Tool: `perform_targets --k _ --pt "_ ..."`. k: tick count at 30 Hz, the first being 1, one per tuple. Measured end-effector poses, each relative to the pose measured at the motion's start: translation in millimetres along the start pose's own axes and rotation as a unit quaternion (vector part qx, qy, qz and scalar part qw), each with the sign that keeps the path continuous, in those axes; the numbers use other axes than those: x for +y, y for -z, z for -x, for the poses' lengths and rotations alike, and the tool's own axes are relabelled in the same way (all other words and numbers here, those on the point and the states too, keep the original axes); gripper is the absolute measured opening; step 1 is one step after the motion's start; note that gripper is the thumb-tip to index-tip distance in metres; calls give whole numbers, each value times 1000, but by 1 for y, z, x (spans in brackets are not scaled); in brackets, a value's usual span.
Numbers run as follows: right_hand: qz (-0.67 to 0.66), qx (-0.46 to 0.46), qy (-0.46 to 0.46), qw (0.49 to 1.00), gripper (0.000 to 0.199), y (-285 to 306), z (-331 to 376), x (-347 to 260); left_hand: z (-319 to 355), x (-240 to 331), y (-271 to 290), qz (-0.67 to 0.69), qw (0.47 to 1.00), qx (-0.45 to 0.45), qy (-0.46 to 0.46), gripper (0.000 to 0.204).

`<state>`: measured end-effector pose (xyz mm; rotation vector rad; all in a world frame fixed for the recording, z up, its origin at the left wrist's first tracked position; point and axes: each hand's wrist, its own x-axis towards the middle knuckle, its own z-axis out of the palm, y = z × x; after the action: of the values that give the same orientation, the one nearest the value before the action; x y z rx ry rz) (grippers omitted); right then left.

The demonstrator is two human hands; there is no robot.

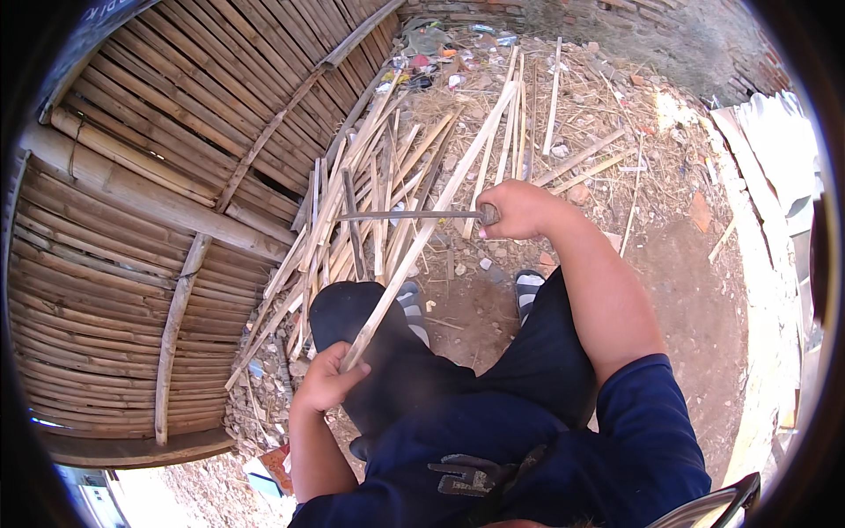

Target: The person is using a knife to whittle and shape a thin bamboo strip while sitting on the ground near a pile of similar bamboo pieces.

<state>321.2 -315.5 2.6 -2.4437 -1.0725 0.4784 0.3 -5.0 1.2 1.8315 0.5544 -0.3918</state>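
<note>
My left hand (327, 380) is closed around the near end of a long pale bamboo strip (407, 264). The strip slants up and away to the right, above the ground. My right hand (524, 211) grips the handle of a long, narrow-bladed knife (387, 215). Its blade points left and passes across the strip at about mid-length; whether it touches the strip, I cannot tell.
Many cut strips (387, 176) lie in a loose heap ahead and left, beside a slatted bamboo wall (194, 97). Litter (422, 62) lies near a brick wall (651, 26) at the back. My sandalled feet (528, 290) rest on dirt ground (678, 290).
</note>
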Motion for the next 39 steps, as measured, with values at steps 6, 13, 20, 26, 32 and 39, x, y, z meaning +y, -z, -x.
perform_targets --k 6,13,20,26,32,39 --pt "-52 53 -74 994 60 12 -1 35 0 3 -3 -24 1000 9 -6 14" --pt "-40 111 -78 990 53 8 3 40 0 4 -2 -11 1000 4 8 14" --pt "4 11 20 1000 51 -5 -1 5 -2 -4 1 3 1000 5 14 14" --pt "-37 39 -11 998 48 0 -2 23 -2 -2 0 -25 1000 10 -1 16" --pt "-40 71 -110 991 57 17 4 37 -4 -4 -1 -40 999 12 -16 16" --pt "-38 1 -39 999 56 11 4 2 -3 -7 0 2 1000 4 0 16"
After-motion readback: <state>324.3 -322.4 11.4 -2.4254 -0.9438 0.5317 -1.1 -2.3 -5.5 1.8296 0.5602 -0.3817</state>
